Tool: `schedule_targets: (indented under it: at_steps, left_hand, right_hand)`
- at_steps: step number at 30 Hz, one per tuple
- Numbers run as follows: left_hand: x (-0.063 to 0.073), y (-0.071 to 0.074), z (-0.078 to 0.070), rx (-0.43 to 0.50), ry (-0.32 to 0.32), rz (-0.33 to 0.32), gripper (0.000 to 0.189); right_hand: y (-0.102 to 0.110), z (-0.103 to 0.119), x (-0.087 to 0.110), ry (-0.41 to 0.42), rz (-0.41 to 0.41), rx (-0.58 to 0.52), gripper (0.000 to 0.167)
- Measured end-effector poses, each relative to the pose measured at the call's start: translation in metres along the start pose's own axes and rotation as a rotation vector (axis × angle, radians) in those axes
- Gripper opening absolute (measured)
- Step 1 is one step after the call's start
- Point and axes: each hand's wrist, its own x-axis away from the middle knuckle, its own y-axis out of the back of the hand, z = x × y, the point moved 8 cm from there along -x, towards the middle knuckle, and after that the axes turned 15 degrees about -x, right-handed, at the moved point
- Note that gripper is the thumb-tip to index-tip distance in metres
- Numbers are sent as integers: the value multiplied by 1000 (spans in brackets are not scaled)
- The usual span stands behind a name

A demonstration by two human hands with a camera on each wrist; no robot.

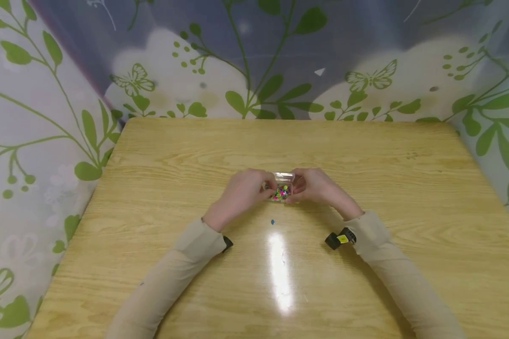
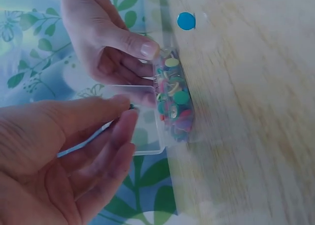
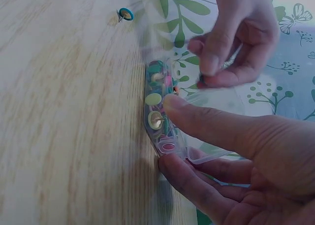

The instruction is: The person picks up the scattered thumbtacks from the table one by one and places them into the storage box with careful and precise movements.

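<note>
A small clear plastic box (image 1: 283, 192) of colourful thumbtacks (image 2: 181, 98) stands on the table, its hinged lid (image 1: 284, 177) raised. My right hand (image 1: 316, 185) grips the box's right end, thumb on the near side and fingers beneath and behind. Just above the box, my left hand (image 1: 247, 190) pinches a tiny dark greenish thumbtack (image 2: 131, 107) between thumb and forefinger; mostly its edge shows. On the table in front of the box lies a single blue thumbtack (image 3: 126, 14), its pin visible in the right wrist view.
The wooden table (image 1: 186, 146) meets a wall (image 1: 220, 84) with green leaf and butterfly patterns at the back. A bright light reflection (image 1: 281, 273) lies on the tabletop between the forearms. Black wrist devices (image 1: 339, 239) sit at the sleeve cuffs.
</note>
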Motion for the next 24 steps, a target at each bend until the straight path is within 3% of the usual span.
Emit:
schedule_targets:
  at_steps: [6, 12, 17, 24]
  left_hand:
    - [-2, 2, 6, 34, 66, -60, 12]
    - [1, 4, 8, 24, 64, -65, 7]
    - [9, 4, 1, 6, -17, -18, 5]
    - [23, -10, -19, 17, -162, 136, 5]
  right_hand:
    - [-2, 0, 0, -5, 5, 23, 54]
    - [0, 1, 0, 4, 2, 11, 51]
    - [1, 0, -1, -5, -4, 14, 52]
    - [0, -1, -2, -2, -7, 20, 52]
